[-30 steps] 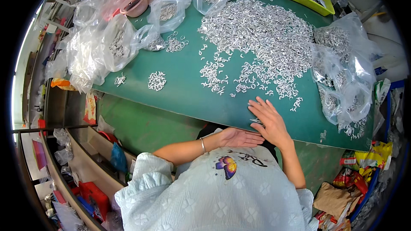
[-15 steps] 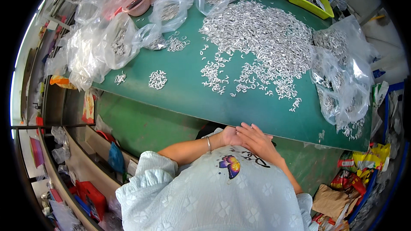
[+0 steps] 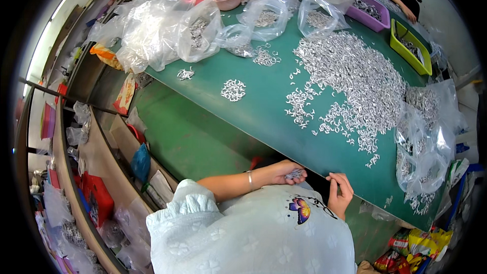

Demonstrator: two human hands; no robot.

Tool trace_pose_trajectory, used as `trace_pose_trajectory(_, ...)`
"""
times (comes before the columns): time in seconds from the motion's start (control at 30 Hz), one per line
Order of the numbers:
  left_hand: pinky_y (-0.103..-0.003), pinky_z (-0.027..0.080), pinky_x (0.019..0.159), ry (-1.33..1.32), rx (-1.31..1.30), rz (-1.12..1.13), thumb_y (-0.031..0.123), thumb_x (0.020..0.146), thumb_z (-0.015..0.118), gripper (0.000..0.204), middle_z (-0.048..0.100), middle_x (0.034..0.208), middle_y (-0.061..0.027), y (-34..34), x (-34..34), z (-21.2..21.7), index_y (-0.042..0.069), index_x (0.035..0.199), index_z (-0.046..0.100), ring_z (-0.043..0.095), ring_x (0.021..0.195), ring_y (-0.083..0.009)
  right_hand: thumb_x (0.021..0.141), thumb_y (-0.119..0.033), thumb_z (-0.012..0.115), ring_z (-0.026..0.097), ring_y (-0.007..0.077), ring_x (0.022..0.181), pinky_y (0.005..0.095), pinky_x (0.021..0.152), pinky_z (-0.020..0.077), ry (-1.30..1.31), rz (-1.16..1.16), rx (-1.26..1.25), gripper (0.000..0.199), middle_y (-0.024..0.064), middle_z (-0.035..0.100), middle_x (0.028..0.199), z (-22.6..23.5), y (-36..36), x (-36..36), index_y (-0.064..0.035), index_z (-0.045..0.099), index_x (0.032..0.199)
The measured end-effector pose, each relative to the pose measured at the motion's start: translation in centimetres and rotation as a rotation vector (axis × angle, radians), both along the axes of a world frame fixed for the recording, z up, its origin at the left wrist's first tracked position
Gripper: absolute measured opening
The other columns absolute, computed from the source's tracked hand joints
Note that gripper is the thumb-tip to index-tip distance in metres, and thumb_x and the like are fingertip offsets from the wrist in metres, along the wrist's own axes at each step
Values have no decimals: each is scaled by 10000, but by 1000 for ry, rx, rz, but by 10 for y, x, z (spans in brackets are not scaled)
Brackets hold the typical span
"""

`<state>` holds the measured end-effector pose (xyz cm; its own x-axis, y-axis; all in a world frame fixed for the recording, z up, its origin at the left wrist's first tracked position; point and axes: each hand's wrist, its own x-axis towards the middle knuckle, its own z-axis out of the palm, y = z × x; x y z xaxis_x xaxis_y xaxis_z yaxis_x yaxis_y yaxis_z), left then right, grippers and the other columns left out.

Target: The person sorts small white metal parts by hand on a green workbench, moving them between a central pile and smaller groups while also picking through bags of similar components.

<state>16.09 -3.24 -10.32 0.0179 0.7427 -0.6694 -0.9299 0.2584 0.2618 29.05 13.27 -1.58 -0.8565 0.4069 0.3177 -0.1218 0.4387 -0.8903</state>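
Metal pieces (image 3: 293, 174) are lying in the left hand (image 3: 285, 171), half-curled fingers cupping them; the right hand (image 3: 340, 193), fingers bent, is holding nothing visible. Much seems undone: two small piles (image 3: 233, 90) are sitting apart from the large heap (image 3: 360, 71) on the table (image 3: 264, 116).

Green tabletop (image 3: 264, 116) is carrying a wide heap (image 3: 355, 71) of silvery curved pieces, thinning out toward the front. Left of it, a round cluster (image 3: 233, 90) and a smaller cluster (image 3: 185, 74) (bits too tiny to tell) are sitting apart; loose rings (image 3: 266, 56) are lying behind. Clear bags (image 3: 152, 35) are slumping left, more bags (image 3: 431, 152) right; purple tray (image 3: 364, 20) and lime tray (image 3: 408, 59) are standing far side.
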Motion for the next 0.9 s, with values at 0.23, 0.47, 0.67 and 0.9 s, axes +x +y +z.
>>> trace_pose_trajectory(0.23,-185,274,357,-3,-31,203,312,1001,519,351,527,728,-82,-56,-31,71,17,824,586,359,470,-67,897,59,541,617,187,783,273,717,477,-79,39,-153,148,131,652,860,3,7,-12,47,665,976)
trace_pose_trajectory(0.47,-205,418,454,-227,277,745,206,991,507,203,518,863,-95,-36,-109,101,20,915,534,489,661,-126,882,53,561,636,178,760,267,704,483,-120,69,-131,134,129,672,841,8,11,-32,40,677,949)
trace_pose_trajectory(0.67,-381,574,826,-292,199,978,92,980,442,235,556,1092,-198,37,-192,117,-35,1171,494,591,980,-277,835,84,571,618,258,732,338,690,484,-59,-56,120,164,133,667,804,-7,33,-35,21,680,940)
trace_pose_trajectory(0.9,-300,490,669,-166,515,948,98,988,420,213,534,947,-136,115,-312,124,-9,1153,502,562,828,-216,782,122,585,609,245,669,338,639,443,39,-48,288,224,104,642,739,-25,41,-35,0,678,945)
